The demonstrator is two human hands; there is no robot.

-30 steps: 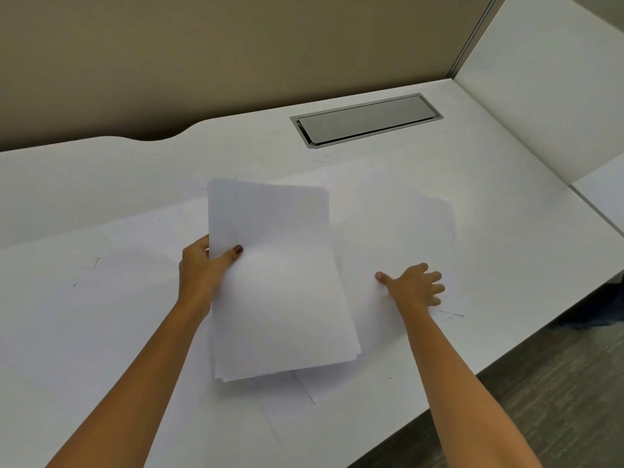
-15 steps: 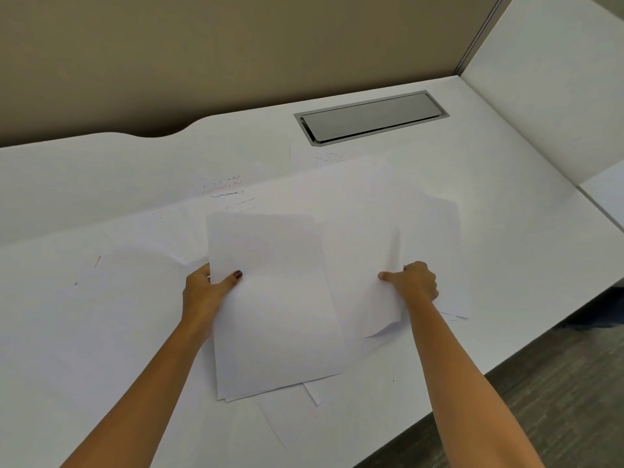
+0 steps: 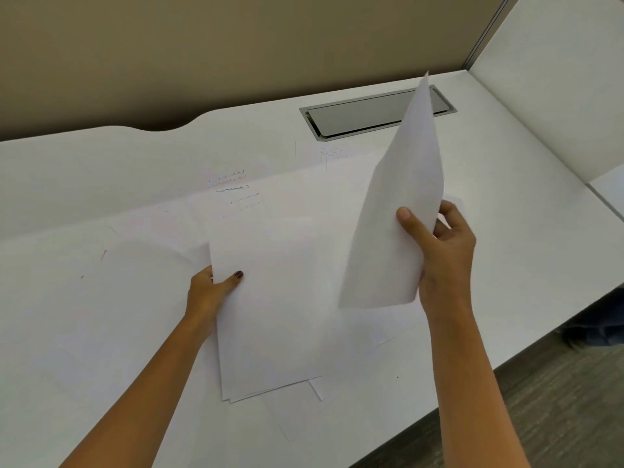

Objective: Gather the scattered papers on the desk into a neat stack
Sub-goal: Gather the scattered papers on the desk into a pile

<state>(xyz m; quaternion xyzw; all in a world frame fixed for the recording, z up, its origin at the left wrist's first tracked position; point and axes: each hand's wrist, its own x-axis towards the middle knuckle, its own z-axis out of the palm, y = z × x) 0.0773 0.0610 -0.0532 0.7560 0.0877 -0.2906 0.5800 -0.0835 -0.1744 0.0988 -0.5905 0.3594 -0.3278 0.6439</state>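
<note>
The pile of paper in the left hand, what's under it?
Loose sheets peek out below the pile, lying on the white desk. The left hand grips its edge. How many sheets it covers cannot be seen.

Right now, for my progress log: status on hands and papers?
Left hand grips stack. Right hand holds sheet raised. Loose sheets lie on desk.
</note>
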